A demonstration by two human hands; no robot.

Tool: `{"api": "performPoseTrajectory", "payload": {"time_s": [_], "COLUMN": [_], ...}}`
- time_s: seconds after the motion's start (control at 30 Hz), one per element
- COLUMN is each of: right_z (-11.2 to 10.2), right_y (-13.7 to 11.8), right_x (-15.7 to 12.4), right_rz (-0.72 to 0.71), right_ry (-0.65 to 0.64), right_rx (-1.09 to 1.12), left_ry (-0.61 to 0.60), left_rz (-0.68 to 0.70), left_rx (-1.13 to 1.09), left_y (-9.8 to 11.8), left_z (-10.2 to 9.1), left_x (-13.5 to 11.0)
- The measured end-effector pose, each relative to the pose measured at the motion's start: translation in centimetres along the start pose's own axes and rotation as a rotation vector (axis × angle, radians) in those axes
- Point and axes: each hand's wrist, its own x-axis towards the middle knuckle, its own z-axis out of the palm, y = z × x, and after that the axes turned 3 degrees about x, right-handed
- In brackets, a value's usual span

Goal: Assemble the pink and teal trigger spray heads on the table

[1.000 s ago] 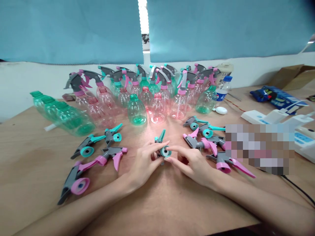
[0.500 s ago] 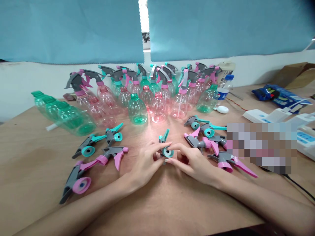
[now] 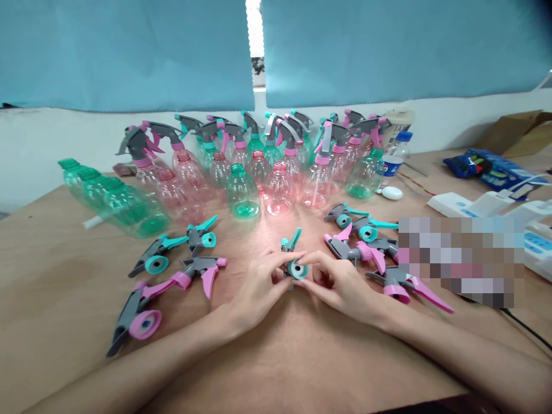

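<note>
A grey and teal trigger sprayer head (image 3: pixel 298 269) lies between my hands, its round teal collar facing me and its teal trigger pointing away. My left hand (image 3: pixel 263 279) grips it from the left with thumb and fingers. From the right, my right hand (image 3: pixel 338 284) pinches the collar between thumb and forefinger. To the left lie teal sprayer heads (image 3: pixel 156 264) and pink ones (image 3: pixel 145 325). More pink sprayer heads (image 3: pixel 397 293) and teal ones (image 3: pixel 368 233) rest on the right.
Behind my hands stand several open bottles, green (image 3: pixel 243 192) and pink (image 3: pixel 280 192), with capped spray bottles (image 3: pixel 321 167) among them. Green bottles (image 3: pixel 133 207) lie on their sides at left. A power strip (image 3: pixel 452 204), a drink bottle (image 3: pixel 393 164) and a blue packet (image 3: pixel 487 167) are at right.
Both hands keep the same hold on the sprayer head. The whole view has shifted slightly; nothing on the table has visibly moved.
</note>
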Motion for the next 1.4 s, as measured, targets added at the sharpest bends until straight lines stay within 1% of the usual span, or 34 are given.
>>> {"api": "performPoseTrajectory", "payload": {"time_s": [0.13,0.3,0.47,0.7,1.03,1.4], "right_z": [0.00,-0.08,-0.03,-0.08,-0.25,-0.13], "right_y": [-0.18,-0.42,-0.28,-0.28,-0.40,-0.18], "right_x": [0.07,-0.07,-0.18,-0.19,-0.09,-0.13], "right_rz": [0.013,0.058,0.065,0.057,0.029,0.028], "right_ry": [-0.001,-0.047,-0.045,-0.048,-0.040,-0.020], "right_rx": [0.001,0.004,0.007,0.012,0.015,0.046], "left_ry": [0.004,0.007,-0.004,-0.001,0.013,-0.011], "left_rz": [-0.010,-0.040,-0.050,-0.037,0.002,-0.007], "left_rx": [-0.001,-0.021,-0.016,-0.002,0.022,0.012], "left_y": [0.05,0.28,0.28,-0.04,0.26,0.28], "left_z": [0.02,-0.04,-0.09,0.09,-0.06,-0.09], "left_x": [-0.02,-0.03,-0.06,-0.08,-0.05,-0.07]}}
